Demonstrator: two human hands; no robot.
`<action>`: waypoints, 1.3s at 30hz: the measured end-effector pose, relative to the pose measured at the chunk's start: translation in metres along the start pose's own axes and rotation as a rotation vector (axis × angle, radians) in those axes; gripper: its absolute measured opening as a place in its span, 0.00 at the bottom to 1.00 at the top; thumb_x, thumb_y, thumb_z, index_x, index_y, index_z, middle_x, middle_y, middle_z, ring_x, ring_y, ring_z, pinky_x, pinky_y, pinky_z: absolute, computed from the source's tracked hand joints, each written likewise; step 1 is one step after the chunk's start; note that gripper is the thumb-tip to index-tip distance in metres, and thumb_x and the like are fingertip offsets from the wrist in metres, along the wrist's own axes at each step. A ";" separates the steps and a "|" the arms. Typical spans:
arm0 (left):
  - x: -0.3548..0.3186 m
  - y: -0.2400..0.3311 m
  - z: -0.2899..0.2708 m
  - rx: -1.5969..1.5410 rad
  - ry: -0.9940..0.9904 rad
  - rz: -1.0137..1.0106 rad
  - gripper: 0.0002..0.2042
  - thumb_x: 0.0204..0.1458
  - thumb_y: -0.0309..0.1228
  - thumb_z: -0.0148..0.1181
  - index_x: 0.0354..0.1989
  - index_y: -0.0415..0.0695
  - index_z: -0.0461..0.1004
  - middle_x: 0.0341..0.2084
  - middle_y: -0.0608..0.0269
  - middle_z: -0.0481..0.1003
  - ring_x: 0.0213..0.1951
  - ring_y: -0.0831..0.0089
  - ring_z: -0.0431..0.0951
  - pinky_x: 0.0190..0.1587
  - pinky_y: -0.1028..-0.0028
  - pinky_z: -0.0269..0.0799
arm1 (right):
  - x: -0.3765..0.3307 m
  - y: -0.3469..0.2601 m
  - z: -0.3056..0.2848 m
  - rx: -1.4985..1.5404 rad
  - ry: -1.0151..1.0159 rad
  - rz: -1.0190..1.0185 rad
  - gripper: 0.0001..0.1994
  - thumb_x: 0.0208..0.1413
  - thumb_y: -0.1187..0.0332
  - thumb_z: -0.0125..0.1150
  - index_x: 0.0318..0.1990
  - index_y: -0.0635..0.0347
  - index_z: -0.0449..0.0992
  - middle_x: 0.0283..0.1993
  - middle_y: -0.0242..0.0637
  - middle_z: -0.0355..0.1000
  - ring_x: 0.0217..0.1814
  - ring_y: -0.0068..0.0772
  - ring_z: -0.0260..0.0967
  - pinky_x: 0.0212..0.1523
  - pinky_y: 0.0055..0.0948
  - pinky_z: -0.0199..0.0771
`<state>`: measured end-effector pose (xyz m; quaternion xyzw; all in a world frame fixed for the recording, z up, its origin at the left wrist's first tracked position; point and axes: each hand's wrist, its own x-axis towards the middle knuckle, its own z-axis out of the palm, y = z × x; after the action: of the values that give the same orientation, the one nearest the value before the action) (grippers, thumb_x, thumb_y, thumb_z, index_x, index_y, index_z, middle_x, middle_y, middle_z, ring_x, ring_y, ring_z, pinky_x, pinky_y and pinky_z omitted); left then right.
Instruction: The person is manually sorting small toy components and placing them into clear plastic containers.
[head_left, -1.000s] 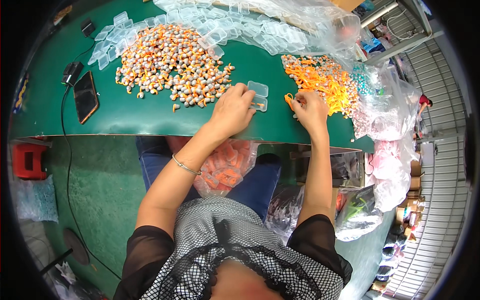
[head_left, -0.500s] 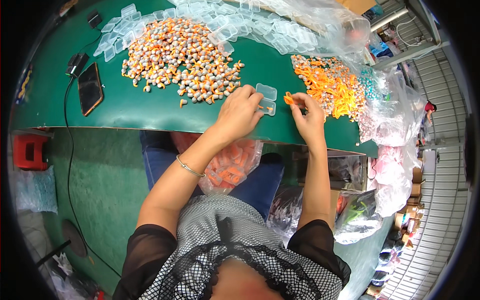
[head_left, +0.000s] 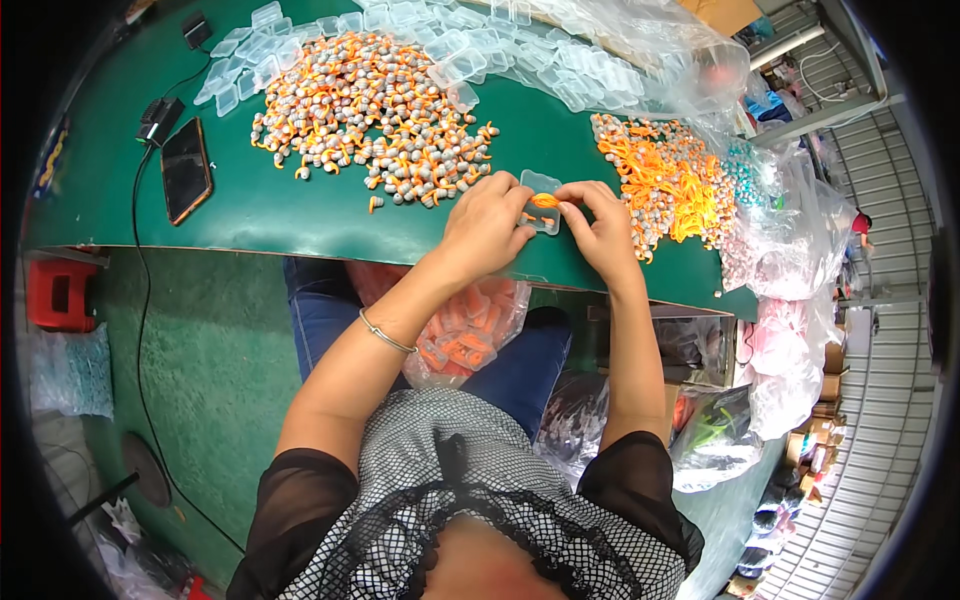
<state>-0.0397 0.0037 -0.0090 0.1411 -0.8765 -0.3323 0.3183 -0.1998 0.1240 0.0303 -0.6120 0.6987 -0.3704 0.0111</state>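
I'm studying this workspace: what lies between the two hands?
In the head view, an open clear box lies between the left hand and right hand, as does orange cord pinched by the latter.

Left hand (head_left: pixel 487 226): fingers at left side of open box (head_left: pixel 541 183), grip unclear. Right hand (head_left: pixel 604 230): thumb and forefinger pinch orange cord (head_left: pixel 545 201) over box. Small orange bits (head_left: pixel 547 221) inside, just nearer body than right fingertips. Grey-orange plugs (head_left: pixel 370 115) heaped beyond left fingers and to their left; phone (head_left: pixel 187 170) farther left. Clear boxes (head_left: pixel 590 75) piled well beyond both hands' fingers. Heaped cords (head_left: pixel 655 180) right of right fingers. Bag (head_left: pixel 465 325) nearer body than left fingers, on lap. Green table (head_left: pixel 280 215) beneath fingers.
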 end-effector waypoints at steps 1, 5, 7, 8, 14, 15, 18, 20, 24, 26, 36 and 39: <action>0.000 0.000 0.000 0.001 0.000 -0.001 0.19 0.41 0.29 0.72 0.43 0.40 0.76 0.39 0.56 0.72 0.45 0.55 0.74 0.48 0.61 0.72 | 0.000 -0.001 0.003 -0.078 0.050 -0.082 0.07 0.50 0.77 0.65 0.37 0.61 0.77 0.35 0.35 0.76 0.38 0.37 0.73 0.43 0.35 0.70; 0.000 -0.002 0.001 0.003 0.012 -0.005 0.19 0.40 0.29 0.72 0.42 0.40 0.76 0.38 0.55 0.72 0.45 0.55 0.74 0.48 0.61 0.72 | -0.007 -0.002 0.015 -0.274 0.157 -0.307 0.11 0.42 0.77 0.69 0.34 0.55 0.76 0.35 0.31 0.76 0.40 0.38 0.73 0.44 0.37 0.69; 0.000 -0.001 0.002 0.004 0.008 -0.011 0.19 0.40 0.29 0.72 0.42 0.40 0.76 0.38 0.55 0.72 0.45 0.55 0.74 0.48 0.61 0.71 | -0.011 0.000 0.018 -0.287 0.171 -0.341 0.11 0.42 0.77 0.69 0.34 0.55 0.76 0.35 0.30 0.76 0.40 0.38 0.73 0.44 0.37 0.68; 0.000 -0.001 0.001 0.004 0.006 -0.015 0.19 0.40 0.29 0.72 0.42 0.40 0.76 0.38 0.55 0.72 0.46 0.55 0.74 0.48 0.61 0.71 | -0.012 0.001 0.020 -0.269 0.183 -0.343 0.11 0.42 0.77 0.69 0.35 0.55 0.76 0.36 0.31 0.76 0.40 0.38 0.73 0.44 0.37 0.69; 0.002 0.000 0.001 0.013 0.006 -0.022 0.19 0.41 0.29 0.73 0.43 0.40 0.75 0.39 0.55 0.72 0.46 0.54 0.74 0.48 0.60 0.72 | -0.010 0.004 0.022 -0.226 0.084 -0.311 0.11 0.44 0.77 0.68 0.36 0.57 0.77 0.38 0.34 0.76 0.42 0.40 0.73 0.45 0.38 0.69; 0.001 0.000 0.001 0.012 0.001 -0.025 0.19 0.41 0.29 0.73 0.43 0.40 0.75 0.39 0.55 0.72 0.46 0.54 0.74 0.48 0.60 0.71 | -0.009 0.002 0.021 -0.216 0.065 -0.297 0.10 0.45 0.78 0.66 0.37 0.58 0.77 0.39 0.34 0.76 0.42 0.40 0.73 0.45 0.37 0.70; 0.000 -0.001 0.001 0.011 -0.004 -0.032 0.19 0.41 0.30 0.73 0.42 0.40 0.75 0.39 0.54 0.72 0.46 0.54 0.74 0.48 0.60 0.71 | -0.008 -0.003 0.014 -0.160 0.023 -0.238 0.11 0.48 0.80 0.62 0.40 0.58 0.78 0.41 0.36 0.76 0.45 0.42 0.73 0.46 0.38 0.70; -0.001 -0.001 0.000 0.016 0.006 -0.032 0.19 0.41 0.30 0.72 0.42 0.40 0.75 0.39 0.54 0.72 0.46 0.54 0.74 0.49 0.60 0.71 | -0.008 -0.003 0.012 -0.087 0.017 -0.176 0.11 0.50 0.81 0.59 0.41 0.59 0.78 0.42 0.39 0.76 0.47 0.45 0.73 0.48 0.39 0.71; 0.000 0.000 0.001 0.026 0.008 -0.017 0.19 0.41 0.30 0.72 0.42 0.40 0.75 0.39 0.54 0.72 0.46 0.54 0.74 0.48 0.60 0.71 | 0.004 0.016 0.005 -0.106 0.062 -0.022 0.13 0.55 0.79 0.55 0.48 0.61 0.78 0.47 0.45 0.75 0.51 0.49 0.72 0.53 0.41 0.71; 0.001 0.001 0.001 0.024 0.008 -0.015 0.19 0.41 0.30 0.72 0.42 0.40 0.75 0.39 0.54 0.71 0.46 0.54 0.74 0.48 0.60 0.71 | 0.008 0.024 0.008 -0.100 -0.017 0.042 0.13 0.56 0.78 0.56 0.49 0.61 0.77 0.49 0.45 0.75 0.52 0.49 0.71 0.54 0.42 0.70; -0.002 -0.002 0.001 -0.008 0.022 0.004 0.23 0.41 0.29 0.73 0.47 0.40 0.72 0.38 0.55 0.73 0.44 0.54 0.75 0.46 0.60 0.72 | 0.010 0.018 0.005 0.034 -0.011 0.018 0.13 0.48 0.81 0.67 0.42 0.63 0.75 0.41 0.39 0.71 0.35 0.33 0.71 0.37 0.29 0.75; -0.001 -0.001 0.000 -0.057 0.022 -0.019 0.26 0.40 0.28 0.74 0.49 0.39 0.70 0.38 0.54 0.74 0.43 0.54 0.76 0.45 0.60 0.72 | 0.003 0.015 0.002 -0.004 0.031 -0.055 0.11 0.49 0.81 0.66 0.41 0.62 0.75 0.41 0.40 0.72 0.34 0.34 0.73 0.35 0.29 0.76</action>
<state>-0.0391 0.0031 -0.0096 0.1441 -0.8616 -0.3587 0.3288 -0.2120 0.1201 0.0218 -0.6252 0.6825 -0.3784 -0.0112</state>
